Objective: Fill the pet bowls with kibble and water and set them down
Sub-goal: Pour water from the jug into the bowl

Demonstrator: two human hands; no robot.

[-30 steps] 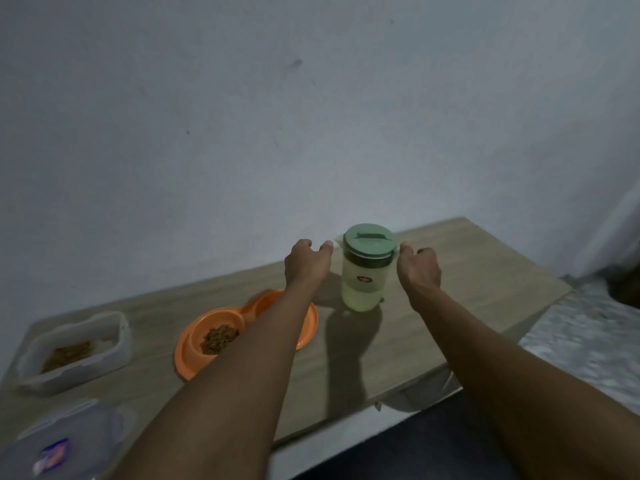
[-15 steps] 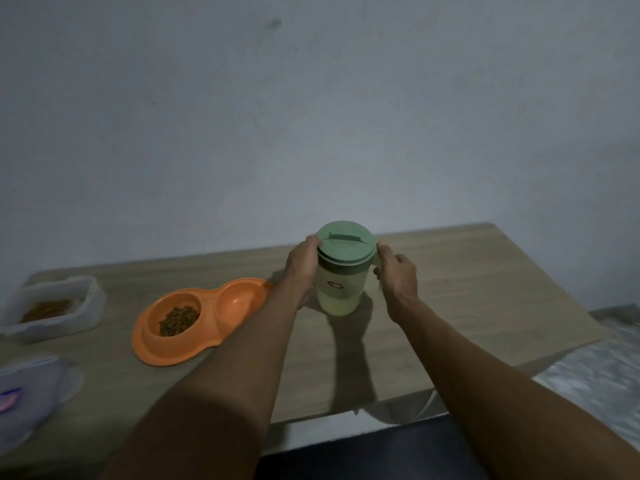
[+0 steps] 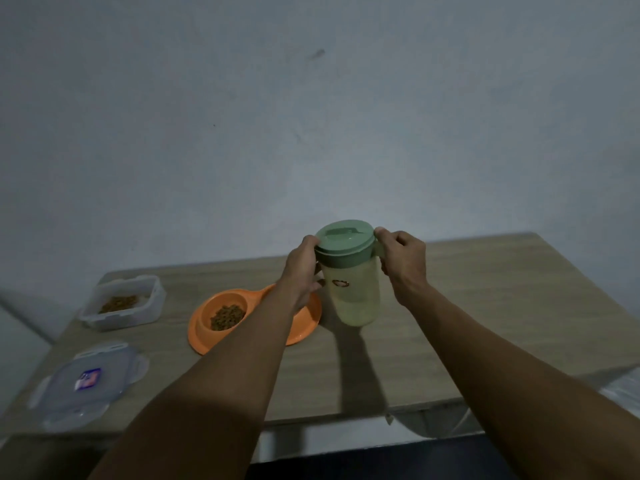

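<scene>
Left hand [image 3: 300, 271]: curled round the jug [image 3: 353, 296], left side, frame centre
Right hand [image 3: 403, 261]: gripping the jug's handle [image 3: 380, 252]

We've got a pale wood-grain desk [image 3: 485, 306] pushed right up against a plain bluish-grey wall [image 3: 242, 150], and up on that wall we can pick out a small dark smudge [image 3: 317, 54]. Down at the desk's near left corner, a clear plastic lid [image 3: 59, 400] lies flat, a red-and-blue sticker [image 3: 88, 378] at its centre. Below the front edge we see dark floor [image 3: 381, 462], and at far right a pale patch [image 3: 625, 393] too dim to call.
</scene>
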